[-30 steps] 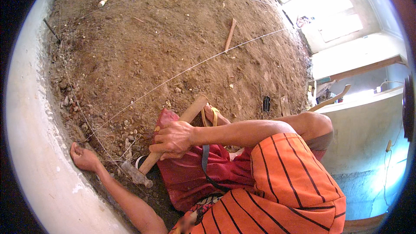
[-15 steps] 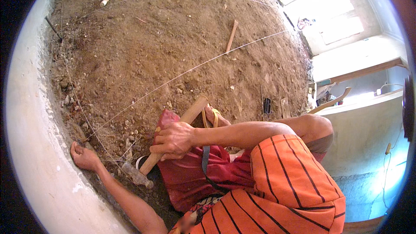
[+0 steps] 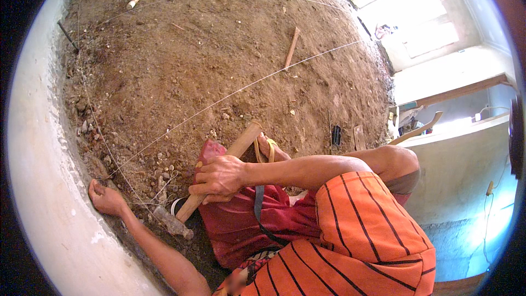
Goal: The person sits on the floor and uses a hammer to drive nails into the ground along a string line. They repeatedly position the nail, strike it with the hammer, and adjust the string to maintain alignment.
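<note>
My right hand [image 3: 219, 178] is wrapped round the wooden handle of a hammer [image 3: 246, 138]. The handle slants up and away to the right; its grey, worn head [image 3: 174, 222] hangs low, close above the soil near the wall. Down by the wall's foot, my left hand [image 3: 107, 199] has its fingers curled together beside the spot where thin white strings [image 3: 219, 100] meet. Whatever is between those fingers, if anything, is too small to make out. A sandalled foot [image 3: 268, 148] shows just beyond the hammer handle.
A white wall [image 3: 41, 148] runs along the left. Strings stretch low over the brown soil [image 3: 181, 66]. A dark metal rod [image 3: 67, 35] leans near the wall. A wood piece [image 3: 292, 48], a light-handled tool [image 3: 135, 0] and a black object [image 3: 336, 135] lie on the ground.
</note>
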`<state>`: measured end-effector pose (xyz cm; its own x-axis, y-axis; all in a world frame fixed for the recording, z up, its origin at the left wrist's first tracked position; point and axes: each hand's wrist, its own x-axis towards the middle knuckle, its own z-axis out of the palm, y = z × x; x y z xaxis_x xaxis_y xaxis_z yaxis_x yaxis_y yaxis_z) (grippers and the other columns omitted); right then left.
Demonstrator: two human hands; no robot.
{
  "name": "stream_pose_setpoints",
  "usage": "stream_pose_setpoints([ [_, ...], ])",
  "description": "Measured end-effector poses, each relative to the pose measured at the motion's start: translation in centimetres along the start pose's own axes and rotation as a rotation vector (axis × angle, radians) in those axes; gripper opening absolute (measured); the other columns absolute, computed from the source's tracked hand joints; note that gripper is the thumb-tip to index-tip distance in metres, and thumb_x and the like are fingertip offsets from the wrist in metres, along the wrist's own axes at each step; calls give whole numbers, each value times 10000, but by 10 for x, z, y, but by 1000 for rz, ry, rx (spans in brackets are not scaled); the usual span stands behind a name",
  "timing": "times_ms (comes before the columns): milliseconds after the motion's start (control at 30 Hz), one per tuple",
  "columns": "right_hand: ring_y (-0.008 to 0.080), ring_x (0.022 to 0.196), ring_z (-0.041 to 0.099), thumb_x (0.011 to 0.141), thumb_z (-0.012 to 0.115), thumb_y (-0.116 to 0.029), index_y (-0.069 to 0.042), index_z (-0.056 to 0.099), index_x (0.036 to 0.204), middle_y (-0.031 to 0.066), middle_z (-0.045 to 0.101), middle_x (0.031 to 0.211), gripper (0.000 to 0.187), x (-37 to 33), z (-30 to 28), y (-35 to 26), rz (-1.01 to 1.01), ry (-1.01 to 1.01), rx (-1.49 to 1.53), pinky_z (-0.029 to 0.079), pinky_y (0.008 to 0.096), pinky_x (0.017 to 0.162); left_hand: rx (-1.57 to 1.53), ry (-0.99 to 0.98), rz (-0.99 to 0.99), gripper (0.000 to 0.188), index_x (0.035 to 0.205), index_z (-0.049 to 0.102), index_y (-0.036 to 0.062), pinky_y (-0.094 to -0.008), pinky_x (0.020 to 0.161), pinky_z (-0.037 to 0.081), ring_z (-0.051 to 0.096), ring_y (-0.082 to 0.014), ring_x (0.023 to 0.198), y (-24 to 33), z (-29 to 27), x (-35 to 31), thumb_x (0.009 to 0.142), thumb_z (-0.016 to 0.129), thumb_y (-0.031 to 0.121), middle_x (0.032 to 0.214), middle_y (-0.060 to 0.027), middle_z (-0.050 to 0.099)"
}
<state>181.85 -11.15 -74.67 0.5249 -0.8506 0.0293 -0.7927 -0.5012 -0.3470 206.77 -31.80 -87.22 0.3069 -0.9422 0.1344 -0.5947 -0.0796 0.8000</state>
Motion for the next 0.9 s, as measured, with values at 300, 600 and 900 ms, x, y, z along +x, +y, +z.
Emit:
stream_pose_setpoints([
  [300, 250, 776, 581, 797, 589, -403, -111, 540, 1076, 66, 549, 806, 407, 3, 0, -1, -12, -7, -1, 474, 392, 671, 47, 9, 28, 328, 1042, 608, -46, -371, 855, 461, 610, -332, 956, -7, -1, 3, 925, 472, 228, 1046, -195, 631],
  [600, 247, 782, 584, 808, 578, -410, -115, 538, 1082, 65, 552, 812, 405, -5, -2, 1, -2, -6, 7, 473, 384, 669, 76, 7, 33, 329, 1032, 616, -40, -376, 850, 458, 607, -339, 955, 1, 2, -4, 923, 478, 237, 1049, -194, 631],
  [900, 247, 721, 607, 798, 597, -429, -116, 568, 1051, 67, 573, 787, 403, 14, -3, 4, -22, -11, 113, 503, 381, 566, 172, -19, 219, 263, 986, 621, -11, -365, 900, 428, 580, -302, 957, 5, -22, -5, 738, 531, -6, 986, -159, 636],
])
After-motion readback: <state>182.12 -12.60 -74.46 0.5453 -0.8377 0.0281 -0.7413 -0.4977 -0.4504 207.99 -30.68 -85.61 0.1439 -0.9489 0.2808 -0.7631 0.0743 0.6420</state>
